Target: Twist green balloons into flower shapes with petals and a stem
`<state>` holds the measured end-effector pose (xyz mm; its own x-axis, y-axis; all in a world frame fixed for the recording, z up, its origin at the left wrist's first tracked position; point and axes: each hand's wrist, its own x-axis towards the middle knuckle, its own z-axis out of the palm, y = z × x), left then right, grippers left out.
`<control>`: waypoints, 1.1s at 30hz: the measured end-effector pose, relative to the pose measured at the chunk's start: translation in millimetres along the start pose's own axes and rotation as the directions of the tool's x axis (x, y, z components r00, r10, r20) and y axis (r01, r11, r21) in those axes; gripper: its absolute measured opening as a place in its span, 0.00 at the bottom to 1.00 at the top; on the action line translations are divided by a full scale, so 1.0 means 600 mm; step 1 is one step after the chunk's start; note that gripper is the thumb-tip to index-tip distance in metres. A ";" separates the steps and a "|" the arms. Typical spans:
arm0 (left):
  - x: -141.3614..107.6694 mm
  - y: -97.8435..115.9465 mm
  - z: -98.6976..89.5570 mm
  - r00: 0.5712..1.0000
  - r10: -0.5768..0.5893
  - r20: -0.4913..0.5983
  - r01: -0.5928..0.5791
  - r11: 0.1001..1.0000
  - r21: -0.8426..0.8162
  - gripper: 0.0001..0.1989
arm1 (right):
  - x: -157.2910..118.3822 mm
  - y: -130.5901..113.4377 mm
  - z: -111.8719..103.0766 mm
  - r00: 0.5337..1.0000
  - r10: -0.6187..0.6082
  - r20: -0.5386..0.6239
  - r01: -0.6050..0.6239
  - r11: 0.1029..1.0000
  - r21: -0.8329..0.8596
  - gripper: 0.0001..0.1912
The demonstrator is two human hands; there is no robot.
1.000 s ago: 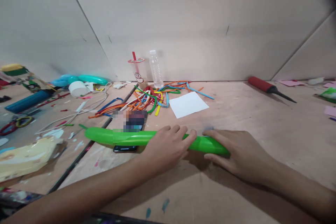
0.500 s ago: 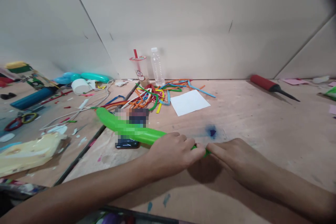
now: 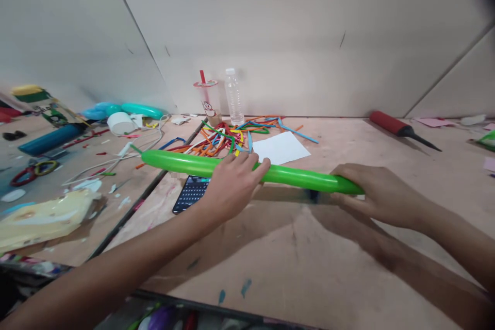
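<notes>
- the long green balloon [image 3: 247, 171] is stretching almost level above the plywood table [image 3: 348, 247], its long axis running left to right, the left tip near the table seam and the right tip sloping slightly toward the person.
- the left hand [image 3: 232, 185] is curling over the balloon's middle, fingers [image 3: 251, 162] draped across the top and closed loosely round it; the thumb is hidden below.
- the right hand [image 3: 381, 193] is cupping the balloon's right end, fingers bent around the tip and touching it; how tightly they are gripping cannot be told.
- both hands are on the balloon; the left is sitting on the middle, the right at the very end, well apart from each other.
- a phone [image 3: 191, 193] is lying on the table just below the balloon, beside the left hand; a pile of uninflated balloons [image 3: 224, 139], a white paper sheet [image 3: 281, 147], a water bottle [image 3: 234, 96] and a red hand pump [image 3: 402, 130] are lying farther back.
- compared with half a second ago, the hands are now spread apart instead of meeting fingertip to fingertip, and the balloon is showing its full length, level rather than angled away to the left.
</notes>
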<state>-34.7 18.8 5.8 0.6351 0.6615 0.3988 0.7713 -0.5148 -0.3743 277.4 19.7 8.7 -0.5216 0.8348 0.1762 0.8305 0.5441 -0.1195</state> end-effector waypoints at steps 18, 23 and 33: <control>-0.001 0.017 0.014 0.934 0.242 0.264 -0.215 0.968 -0.128 0.07 | -0.010 -0.063 0.035 0.970 -0.066 0.233 0.046 0.995 0.088 0.14; -0.001 0.024 0.012 0.878 0.333 0.344 -0.277 0.939 -0.201 0.06 | -0.015 -0.069 0.046 0.957 -0.078 0.278 0.070 0.997 0.038 0.16; 0.001 0.007 0.014 0.993 0.043 0.109 -0.041 0.999 -0.024 0.14 | -0.004 -0.020 0.011 0.988 0.017 0.156 -0.013 1.000 -0.025 0.16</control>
<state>-31.6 21.4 -2.4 0.6593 0.6942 0.2889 0.7456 -0.5542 -0.3699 267.3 11.9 3.2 -0.5315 0.8468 0.0194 0.8420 0.5307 -0.0971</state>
